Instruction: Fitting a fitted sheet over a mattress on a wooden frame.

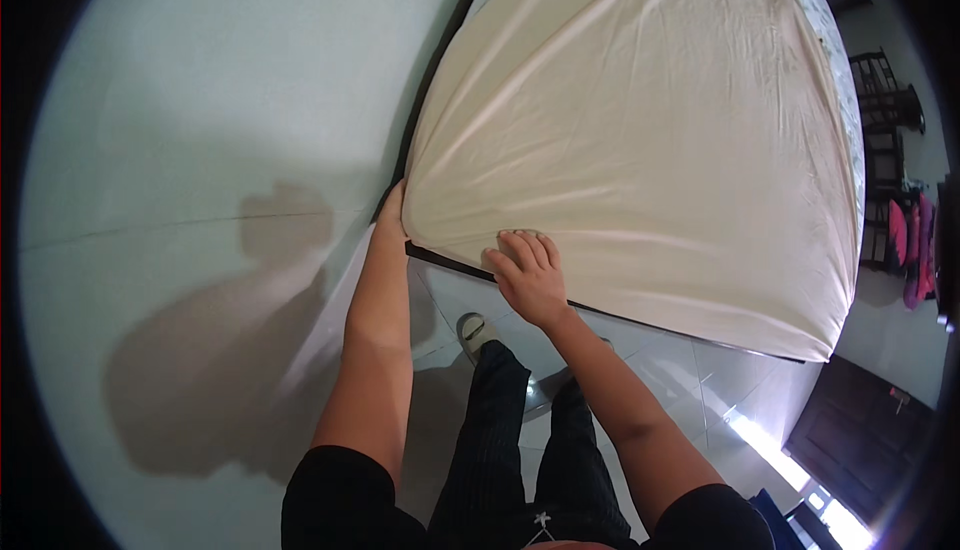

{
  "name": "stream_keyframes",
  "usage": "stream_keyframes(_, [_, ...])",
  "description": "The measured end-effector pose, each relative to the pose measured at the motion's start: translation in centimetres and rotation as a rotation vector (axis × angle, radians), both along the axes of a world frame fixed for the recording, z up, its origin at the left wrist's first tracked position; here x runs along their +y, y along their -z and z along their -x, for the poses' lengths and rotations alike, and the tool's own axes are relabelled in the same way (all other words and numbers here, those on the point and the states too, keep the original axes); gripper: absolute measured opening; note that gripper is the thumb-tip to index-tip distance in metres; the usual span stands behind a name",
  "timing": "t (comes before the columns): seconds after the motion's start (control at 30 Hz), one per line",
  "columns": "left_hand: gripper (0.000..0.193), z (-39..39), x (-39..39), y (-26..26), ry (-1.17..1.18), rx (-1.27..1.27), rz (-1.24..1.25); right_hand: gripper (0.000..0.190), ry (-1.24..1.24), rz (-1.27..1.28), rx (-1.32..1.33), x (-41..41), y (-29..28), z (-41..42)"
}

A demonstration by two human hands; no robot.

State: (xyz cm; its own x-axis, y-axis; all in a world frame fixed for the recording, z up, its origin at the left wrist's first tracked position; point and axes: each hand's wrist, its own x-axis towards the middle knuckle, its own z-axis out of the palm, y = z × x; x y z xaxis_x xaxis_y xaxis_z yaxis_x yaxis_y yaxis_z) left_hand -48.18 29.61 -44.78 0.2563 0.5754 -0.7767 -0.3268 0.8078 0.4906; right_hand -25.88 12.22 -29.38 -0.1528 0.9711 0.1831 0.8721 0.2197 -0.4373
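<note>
A cream fitted sheet covers a mattress, with creases fanning from its near corners. My left hand is at the near left corner, down in the narrow gap beside the wall. Its fingers are hidden behind the corner, so their grip cannot be seen. My right hand lies palm down on the sheet near the front edge, fingers slightly spread and bent. Along the far right side, a patterned mattress side shows past the sheet. A dark bed frame edge runs below the mattress.
A pale wall rises close on the left, bearing my shadow. Under my feet is a glossy tiled floor. At the right are a dark door, dark wooden chairs and pink cloths.
</note>
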Motion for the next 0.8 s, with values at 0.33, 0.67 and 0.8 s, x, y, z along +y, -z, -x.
stream_keyframes(0.33, [0.048,0.8,-2.2,-4.8,0.141,0.565,-0.499,0.033,0.191,0.010,0.106,-6.6,-1.7,-8.9])
stream_keyframes(0.67, [0.054,-3.6,0.5,-9.0,0.375,1.269,-0.626,0.029,0.432,0.045,0.049,-14.4,-1.6,-14.9])
stream_keyframes(0.8, [0.061,-5.4,1.9,-9.9,0.483,1.104,-0.747,0.028,0.385,0.048,0.045,-15.4,-1.9,-16.2])
